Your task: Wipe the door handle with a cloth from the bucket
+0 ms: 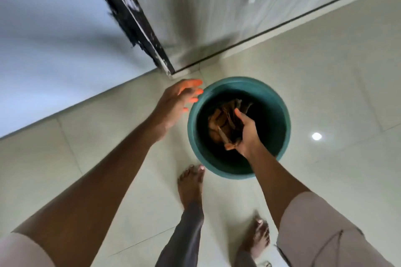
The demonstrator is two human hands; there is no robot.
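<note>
Two bare hands are being held at a green bucket [238,91], which is being stood on the pale tiled floor [325,93] just in front of the dark bottom edge of a door [130,17]. Inside the bucket, a brown cloth [221,119] is being clutched by the right hand [247,134], its grip being pressed closed around the bunched fabric. The left hand [175,104] is being held just beside the bucket's left rim, its grip being spread with nothing in it; whether the rim is being touched cannot be told. Two bare feet are being planted on the floor on the near side of the bucket, the left foot [191,186] close to its wall. The door handle is not being shown.
</note>
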